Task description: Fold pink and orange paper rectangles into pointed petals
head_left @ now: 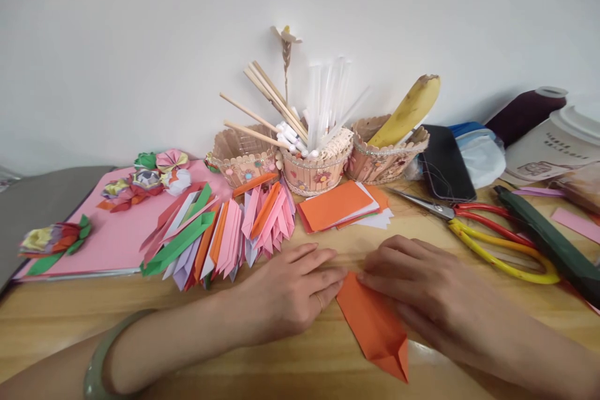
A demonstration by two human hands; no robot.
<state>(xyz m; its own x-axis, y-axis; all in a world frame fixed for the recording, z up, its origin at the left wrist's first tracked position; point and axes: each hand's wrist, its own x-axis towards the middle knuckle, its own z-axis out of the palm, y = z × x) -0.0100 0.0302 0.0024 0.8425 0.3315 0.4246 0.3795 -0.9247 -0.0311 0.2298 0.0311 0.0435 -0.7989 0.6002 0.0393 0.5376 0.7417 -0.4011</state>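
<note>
Hands pressing flat: left hand and right hand pin the folded orange paper on the near table, neither closed around it. Paper judged light, thin, crease-prone; grip at folded edges.

A plain white wall is running across the whole back, looking a bit scuffed up in the top left corner. A light wooden table is stretching out underneath everything, and soft even light is shining off its varnish. Something grey and flat is sitting at the far left edge.
</note>
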